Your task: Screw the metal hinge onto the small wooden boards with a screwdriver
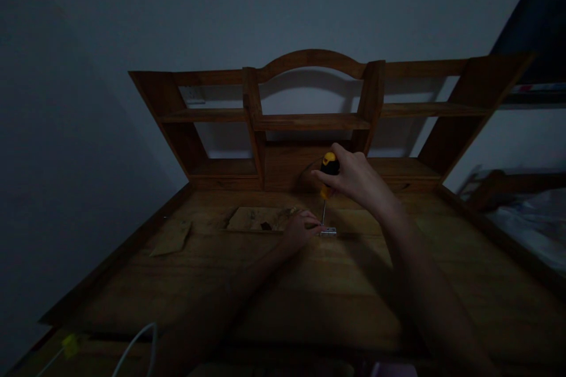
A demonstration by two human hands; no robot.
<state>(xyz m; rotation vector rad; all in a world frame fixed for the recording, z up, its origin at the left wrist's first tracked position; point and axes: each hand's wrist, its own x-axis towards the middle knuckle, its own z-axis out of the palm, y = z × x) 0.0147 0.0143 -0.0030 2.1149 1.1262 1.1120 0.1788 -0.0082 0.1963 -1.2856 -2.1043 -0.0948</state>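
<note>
My right hand (354,175) is wrapped round the yellow and black handle of a screwdriver (328,177), held nearly upright. Its thin metal shaft points down to a small silver metal hinge or bracket (328,231) on the wooden desktop (283,283). Close beside the shaft tip, my left hand (301,228) has its fingers pressed together at the left end of that metal piece. Whether those fingers pinch the piece or a screw is too dark and small to tell. A cut-out with a pale board (256,218) lies left of my left hand.
A wooden shelf unit (312,122) with an arched top stands at the back of the desk against the wall. A flat brown piece (171,237) lies on the left. A white cable (135,344) loops at the lower left, near a yellow tag (69,345).
</note>
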